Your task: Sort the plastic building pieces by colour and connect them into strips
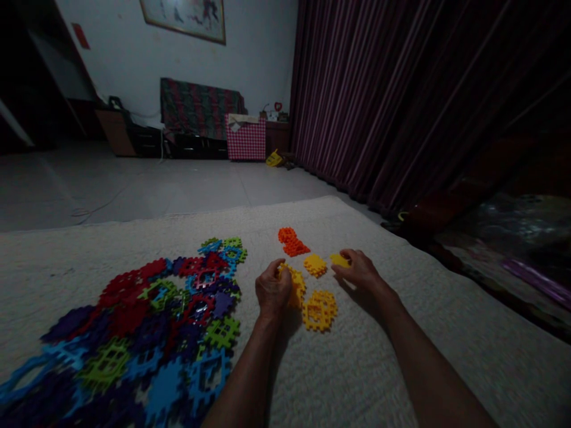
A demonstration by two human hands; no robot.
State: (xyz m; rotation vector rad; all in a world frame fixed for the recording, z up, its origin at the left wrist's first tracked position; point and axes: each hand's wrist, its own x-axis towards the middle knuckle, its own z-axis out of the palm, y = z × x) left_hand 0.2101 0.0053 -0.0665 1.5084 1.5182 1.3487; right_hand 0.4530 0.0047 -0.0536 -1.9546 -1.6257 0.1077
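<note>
My left hand (273, 289) is closed on a yellow building piece (295, 286) with a toothed edge, its fingers hiding part of it. Farther right, my right hand (358, 268) pinches another yellow building piece (339, 260) between thumb and fingers. Between the two hands a stack of yellow pieces (315, 265) lies on the pale quilted cover (352, 368). Nearer to me is a group of yellow pieces with open windows (319, 311). Several orange pieces (294, 244) lie in a small pile beyond my hands.
A wide heap of toothed pieces (147, 321) in red, purple, blue and green spreads over the left side. Beyond the cover's far edge stretches a tiled floor (200, 181). Dark purple curtains (357, 89) hang at the right, and a checked cloth (247, 140) covers something by the wall.
</note>
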